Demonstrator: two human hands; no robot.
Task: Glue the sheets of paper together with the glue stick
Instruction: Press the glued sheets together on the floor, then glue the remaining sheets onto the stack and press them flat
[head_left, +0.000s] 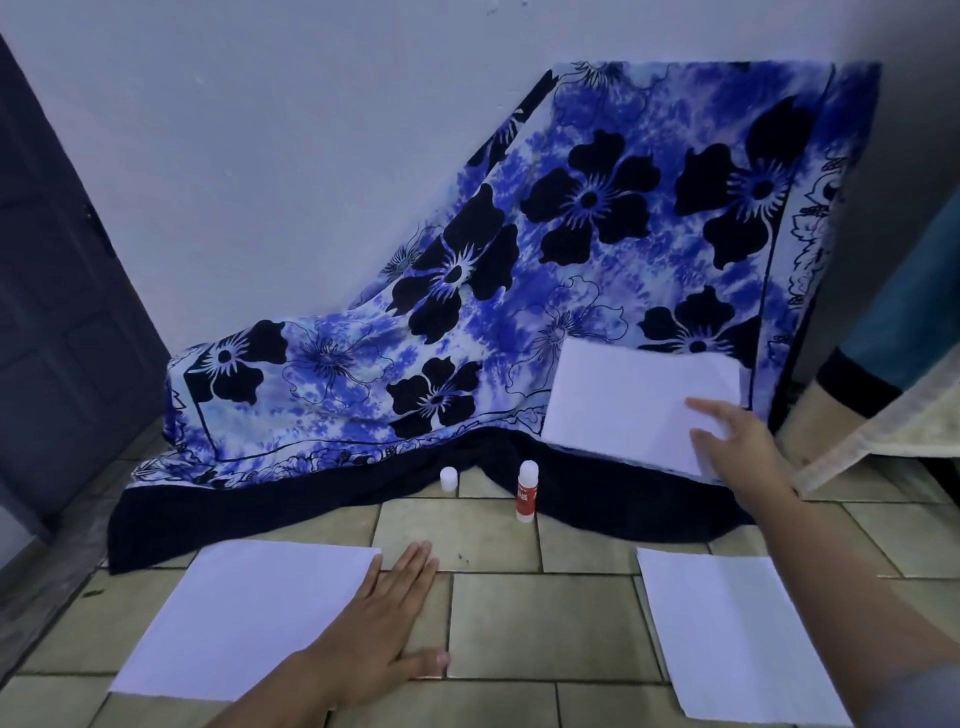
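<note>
Now, from the head view, my left hand (384, 618) lies flat with the fingers straight and close together, the thumb out to the side. It presses on the right edge of the left sheet (244, 618) and partly on the tiled floor (540, 623). My right hand (737, 447) reaches forward to a third sheet (623, 405) that leans on the flowered cloth (571, 260). The fingers are spread on top of its near corner, but the thumb is hidden, so I cannot tell if I pinch the paper or only touch it. The glue stick (526, 491) stands upright on the floor between my hands, just in front of the dark hem of the cloth. A small white cap (448, 478), probably its own, stands near it on the left. One more sheet (727, 639) lies flat at my right. I judge the step is to bring the far sheet down. I should take it by the corner without creasing it, hold the base sheet steady, and match the edges before pressing. The tile joints are uneven, so I should rub gently. Behind is a pale wall (260, 156) and, at the left, a dark door (52, 260).
</note>
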